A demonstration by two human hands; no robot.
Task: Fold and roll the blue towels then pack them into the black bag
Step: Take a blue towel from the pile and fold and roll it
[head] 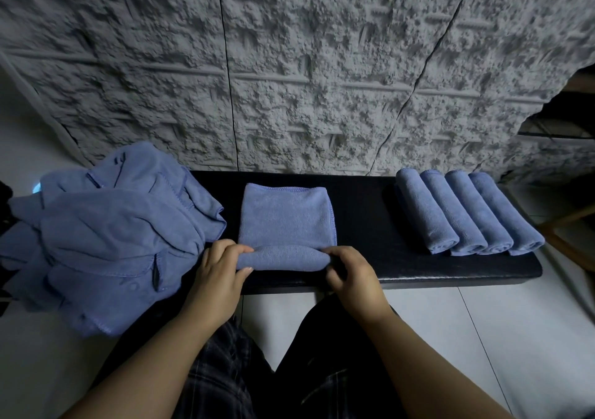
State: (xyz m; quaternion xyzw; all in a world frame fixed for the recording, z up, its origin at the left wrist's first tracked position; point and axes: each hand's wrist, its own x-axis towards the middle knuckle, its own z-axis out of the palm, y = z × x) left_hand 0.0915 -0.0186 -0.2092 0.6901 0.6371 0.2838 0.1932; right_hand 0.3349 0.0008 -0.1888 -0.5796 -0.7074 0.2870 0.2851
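1. Dark plaid trousers (225, 370) fill the bottom of the view, with both forearms reaching forward over them toward a black bench (363, 212).
2. At the bench's near edge, about midway along it, lies a folded blue towel (286, 215), its near end already turned up into a short roll.
3. On the left end of that roll, the left hand (219, 270) has its fingers curled over the top and its thumb tucked under the near side, gripping it.
4. On the right end of the roll, the right hand (354, 273) curls over it in the same way, fingertips on top of the fabric.
5. Toward the bench's right end, four rolled towels (467, 212) lie side by side, touching one another, running from the far edge to the near edge.
6. Over the bench's left end, a loose pile of unfolded blue towels (112, 231) is heaped, spilling past the near edge and the left end.
7. Behind the bench's far edge rises a rough grey textured wall (306, 64); pale floor tiles (483, 338) show below the near edge on the right.
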